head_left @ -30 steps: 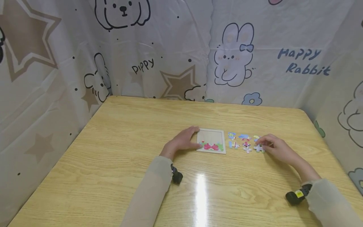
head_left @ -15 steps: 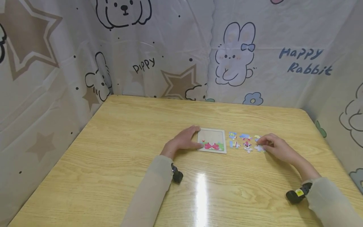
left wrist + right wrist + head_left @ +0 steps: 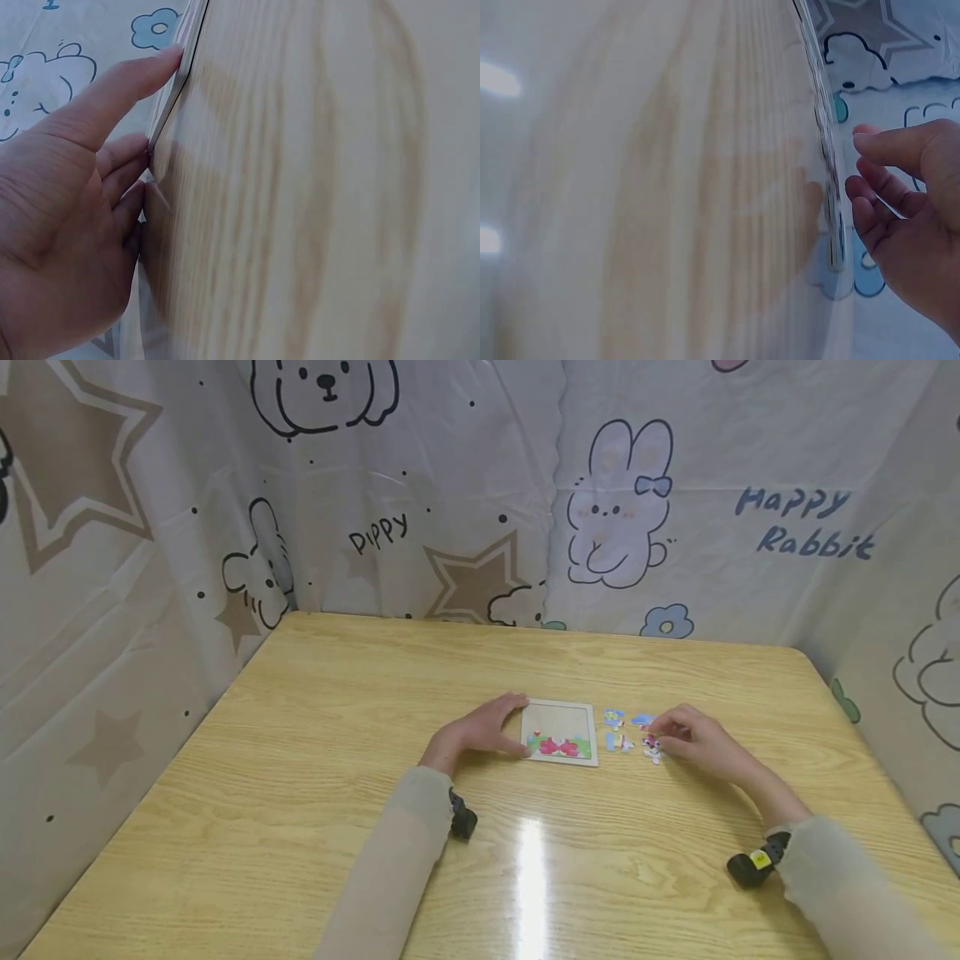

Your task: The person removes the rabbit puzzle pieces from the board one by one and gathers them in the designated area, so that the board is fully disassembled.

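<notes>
A square puzzle tray lies flat on the table, with red and green picture pieces along its near side. My left hand holds it at the left edge, thumb at the near corner and a finger at the far one; the left wrist view shows the thumb on the edge. Loose puzzle pieces lie right of the tray, among them a yellow-blue one and one with an animal face. My right hand hovers at their right side, fingertips beside the face piece. Its fingers curl loosely, nothing visible between them. It hides the rightmost spots.
The light wood table extends around the tray, with a bright reflection nearer me. A printed curtain hangs behind the table and along both sides. Another loose piece lies close to the tray's right edge.
My right hand has moved left from the rightmost pieces to the middle column. The rightmost pieces, visible before, are now out of sight by the hand. The left hand and tray stay put.
</notes>
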`<state>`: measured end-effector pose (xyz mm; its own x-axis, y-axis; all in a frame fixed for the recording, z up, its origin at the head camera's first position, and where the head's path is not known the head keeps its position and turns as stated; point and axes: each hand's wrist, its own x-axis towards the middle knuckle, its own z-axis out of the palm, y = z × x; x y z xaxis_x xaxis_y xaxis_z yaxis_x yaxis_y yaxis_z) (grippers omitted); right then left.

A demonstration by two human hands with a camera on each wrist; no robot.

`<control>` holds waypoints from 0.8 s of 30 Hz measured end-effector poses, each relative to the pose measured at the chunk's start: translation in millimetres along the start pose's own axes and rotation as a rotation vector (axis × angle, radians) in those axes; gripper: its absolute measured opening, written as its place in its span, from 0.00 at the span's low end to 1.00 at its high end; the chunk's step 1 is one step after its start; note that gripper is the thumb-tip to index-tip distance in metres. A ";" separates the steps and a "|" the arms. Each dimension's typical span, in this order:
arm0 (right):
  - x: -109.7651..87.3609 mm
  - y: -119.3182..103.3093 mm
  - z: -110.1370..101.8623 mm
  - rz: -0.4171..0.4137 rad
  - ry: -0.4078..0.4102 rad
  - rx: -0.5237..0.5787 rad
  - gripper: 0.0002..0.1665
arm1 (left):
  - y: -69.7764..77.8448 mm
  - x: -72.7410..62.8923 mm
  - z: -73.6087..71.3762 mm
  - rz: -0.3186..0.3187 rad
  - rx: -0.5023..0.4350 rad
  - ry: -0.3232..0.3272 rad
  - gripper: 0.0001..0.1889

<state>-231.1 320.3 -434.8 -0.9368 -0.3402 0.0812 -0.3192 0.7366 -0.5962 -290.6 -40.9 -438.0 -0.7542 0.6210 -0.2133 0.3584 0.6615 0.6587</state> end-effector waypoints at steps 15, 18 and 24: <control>49.1 -56.3 47.7 -0.058 -0.133 0.075 0.14 | -2.9 1.2 0.0 -0.007 -0.006 0.001 0.47; 56.9 -66.7 56.1 -0.076 -0.159 0.090 0.14 | -2.6 0.6 -0.4 -0.016 -0.002 -0.002 0.47; 69.2 -83.6 69.7 -0.107 -0.224 0.130 0.16 | -2.8 -0.1 -0.5 -0.005 -0.001 0.009 0.47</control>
<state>-259.3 194.4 -435.0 -0.8391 -0.5435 -0.0202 -0.3805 0.6131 -0.6923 -291.8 -43.0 -439.4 -0.7609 0.6139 -0.2100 0.3542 0.6642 0.6583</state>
